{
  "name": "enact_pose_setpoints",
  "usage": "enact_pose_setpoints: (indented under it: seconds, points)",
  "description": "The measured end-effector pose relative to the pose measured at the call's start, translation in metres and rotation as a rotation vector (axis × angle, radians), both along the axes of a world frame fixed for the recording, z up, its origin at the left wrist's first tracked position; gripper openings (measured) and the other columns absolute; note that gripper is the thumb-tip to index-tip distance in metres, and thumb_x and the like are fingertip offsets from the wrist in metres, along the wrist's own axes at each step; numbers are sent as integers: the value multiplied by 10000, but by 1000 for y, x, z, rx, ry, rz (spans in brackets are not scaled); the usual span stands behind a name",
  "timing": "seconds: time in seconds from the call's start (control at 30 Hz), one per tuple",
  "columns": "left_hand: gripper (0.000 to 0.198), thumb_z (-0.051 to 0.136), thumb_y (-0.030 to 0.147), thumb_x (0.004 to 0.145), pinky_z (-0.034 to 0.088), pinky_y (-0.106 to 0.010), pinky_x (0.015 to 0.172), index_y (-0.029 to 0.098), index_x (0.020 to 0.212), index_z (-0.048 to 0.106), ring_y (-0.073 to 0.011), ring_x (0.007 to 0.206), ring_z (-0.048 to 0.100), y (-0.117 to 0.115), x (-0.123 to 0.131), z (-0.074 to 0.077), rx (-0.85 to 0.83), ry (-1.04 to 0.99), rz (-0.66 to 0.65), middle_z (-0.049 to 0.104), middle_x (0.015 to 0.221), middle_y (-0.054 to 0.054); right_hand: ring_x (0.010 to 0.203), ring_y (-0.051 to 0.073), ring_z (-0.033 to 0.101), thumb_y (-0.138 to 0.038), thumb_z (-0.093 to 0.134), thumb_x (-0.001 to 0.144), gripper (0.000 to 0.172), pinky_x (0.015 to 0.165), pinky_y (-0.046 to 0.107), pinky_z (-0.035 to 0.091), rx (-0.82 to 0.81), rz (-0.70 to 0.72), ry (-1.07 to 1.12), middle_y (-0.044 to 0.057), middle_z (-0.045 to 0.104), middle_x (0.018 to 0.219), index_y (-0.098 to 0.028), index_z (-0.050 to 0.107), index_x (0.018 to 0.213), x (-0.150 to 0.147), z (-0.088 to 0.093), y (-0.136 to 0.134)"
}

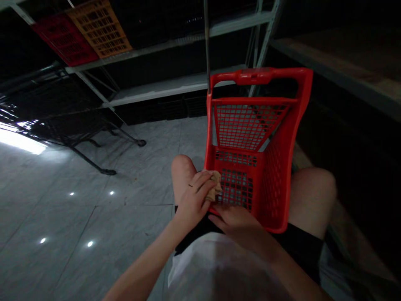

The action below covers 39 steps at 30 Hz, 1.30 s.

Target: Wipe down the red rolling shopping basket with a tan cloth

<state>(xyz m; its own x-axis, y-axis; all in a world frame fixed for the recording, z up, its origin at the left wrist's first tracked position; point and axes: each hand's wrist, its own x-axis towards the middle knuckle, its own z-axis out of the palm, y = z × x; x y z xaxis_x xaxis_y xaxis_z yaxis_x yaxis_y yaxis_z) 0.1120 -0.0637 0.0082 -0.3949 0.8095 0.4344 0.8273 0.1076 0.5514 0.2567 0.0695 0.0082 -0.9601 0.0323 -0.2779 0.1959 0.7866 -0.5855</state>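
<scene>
A red plastic shopping cart (275, 184) with grid walls stands between my knees, its handle at the far end. My left hand (198, 193) is closed on a crumpled tan cloth (214, 193) and presses it to the cart's near left rim corner. Close beside it, my right hand (233, 219) grips the near rim of the cart, fingers partly over the edge. Through the mesh floor of the basket I see the dark space below.
Metal shelving (156, 94) runs along the back, with a yellow crate (100, 27) and a dark red crate (65, 39) on it. Black metal legs (90, 161) stand on the grey tiled floor (140, 234) at left. A thin pole (206, 46) rises by the cart handle.
</scene>
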Motion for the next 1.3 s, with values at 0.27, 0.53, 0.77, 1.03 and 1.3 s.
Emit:
enact_pose_setpoints:
  seconds: [0.27, 0.53, 0.77, 1.03, 1.3]
  points:
    - [440, 494, -79, 788, 218, -612, 1354, 221, 1071, 647, -225, 1579, 380, 93, -61, -1, 42, -54, 25, 648, 1495, -69, 913, 315, 796, -525, 360, 1018, 444, 700, 470, 616, 113, 30, 111, 36, 817, 1153, -487, 746, 1234, 3, -13, 1]
    - [627, 461, -119, 724, 179, -625, 1350, 240, 1200, 658, -236, 1621, 284, 243, -171, 12, 86, 50, 69, 495, 1639, -80, 880, 341, 787, -473, 340, 1025, 493, 666, 511, 598, 285, 46, 94, 80, 811, 1160, -400, 777, 1239, -1, -6, 34]
    - [521, 438, -98, 749, 255, -541, 1342, 227, 1061, 698, -189, 1468, 538, 247, -151, -3, 110, 3, -52, 761, 1297, -59, 850, 347, 780, -523, 392, 1045, 469, 707, 463, 552, 256, -85, 95, 135, 817, 947, -307, 807, 1017, -18, 2, 99]
    - [530, 474, -47, 798, 427, -558, 1253, 261, 1163, 704, -233, 1443, 557, 147, -42, -30, 74, -69, -68, 767, 1248, -41, 777, 259, 736, -318, 395, 1060, 459, 724, 357, 481, 465, -99, 131, 163, 803, 891, -184, 809, 916, -39, 0, 153]
    - [568, 515, -28, 763, 305, -594, 1312, 261, 1216, 699, -269, 1316, 629, 162, -51, -21, -70, 57, -47, 751, 1249, -58, 814, 274, 748, -242, 348, 1082, 483, 700, 380, 364, 683, -78, 154, 198, 795, 906, -100, 794, 967, -56, -2, 186]
